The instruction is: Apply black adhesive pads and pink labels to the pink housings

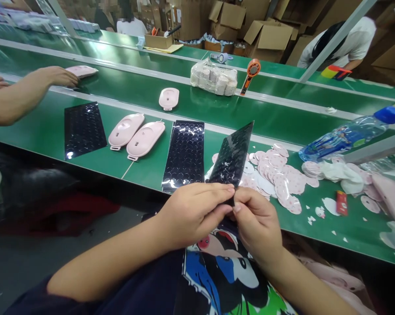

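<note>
Upright between my hands is a glossy black sheet of round stickers (232, 155). My left hand (197, 212) is closed, pinching its lower edge between fingers and thumb. My right hand (258, 223) closes on the lower right corner, thumb against forefinger; whether a single sticker is between them is hidden. A stack of similar black sheets (184, 153) lies just left of the held one. Two pale pink oval plastic covers (146, 139) rest farther left, and a third pink cover (169, 99) sits beyond them. Behind the held sheet spreads a heap of pink printed discs (276, 170).
Another person's hand (61, 76) reaches in from the left, near another black sheet (84, 130). A blue-capped bottle (348, 133) leans at right near a red lighter (341, 203). Farther back are a plastic-wrapped bundle (213, 78) and an orange handheld fan (250, 74).
</note>
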The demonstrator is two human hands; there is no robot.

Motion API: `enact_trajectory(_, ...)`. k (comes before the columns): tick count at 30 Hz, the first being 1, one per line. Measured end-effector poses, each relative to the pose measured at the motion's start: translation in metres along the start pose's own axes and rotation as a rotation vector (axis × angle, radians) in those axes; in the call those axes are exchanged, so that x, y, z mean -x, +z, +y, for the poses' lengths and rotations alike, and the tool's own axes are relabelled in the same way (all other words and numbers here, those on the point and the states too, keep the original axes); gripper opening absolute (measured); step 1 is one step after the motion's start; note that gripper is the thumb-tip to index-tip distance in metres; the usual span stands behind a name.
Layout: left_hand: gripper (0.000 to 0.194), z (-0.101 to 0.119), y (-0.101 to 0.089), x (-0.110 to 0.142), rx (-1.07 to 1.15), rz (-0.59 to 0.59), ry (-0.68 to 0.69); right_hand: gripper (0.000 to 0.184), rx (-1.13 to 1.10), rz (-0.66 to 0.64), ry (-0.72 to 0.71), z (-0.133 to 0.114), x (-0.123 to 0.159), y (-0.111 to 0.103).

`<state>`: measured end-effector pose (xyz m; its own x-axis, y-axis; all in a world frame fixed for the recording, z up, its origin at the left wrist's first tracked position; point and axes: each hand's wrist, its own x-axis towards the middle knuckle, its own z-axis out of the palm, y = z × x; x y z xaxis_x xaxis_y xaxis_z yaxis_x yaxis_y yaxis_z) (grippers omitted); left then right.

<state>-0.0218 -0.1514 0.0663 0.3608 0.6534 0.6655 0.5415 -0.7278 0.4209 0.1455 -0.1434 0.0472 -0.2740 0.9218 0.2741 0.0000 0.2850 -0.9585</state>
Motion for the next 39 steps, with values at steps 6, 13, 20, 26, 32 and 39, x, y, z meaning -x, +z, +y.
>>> enact_trajectory(6,0.024,-0.003,0.001,-0.002,0.057,0.017,-0.008,0.019,0.080,0.045,-0.057,-0.007,-0.002,0.006)
enact_trajectory(13,0.021,-0.002,0.003,-0.007,0.097,0.044,-0.065,0.019,-0.008,0.083,-0.015,-0.005,-0.001,0.009)
enact_trajectory(20,0.025,-0.002,0.002,-0.011,0.082,-0.019,-0.110,0.018,0.074,0.104,0.004,-0.010,-0.007,0.006)
enact_trajectory(26,0.019,-0.011,-0.001,-0.011,0.300,0.015,-0.490,0.016,0.163,-0.028,-0.017,-0.013,-0.017,0.002)
enact_trajectory(32,0.018,-0.024,0.009,-0.012,1.039,0.248,-0.992,0.004,0.300,-0.070,-0.119,-0.014,-0.023,0.000)
enact_trajectory(39,0.012,-0.020,0.016,-0.005,1.092,0.229,-0.827,0.010,0.496,-0.050,-0.096,-0.024,-0.027,-0.004)
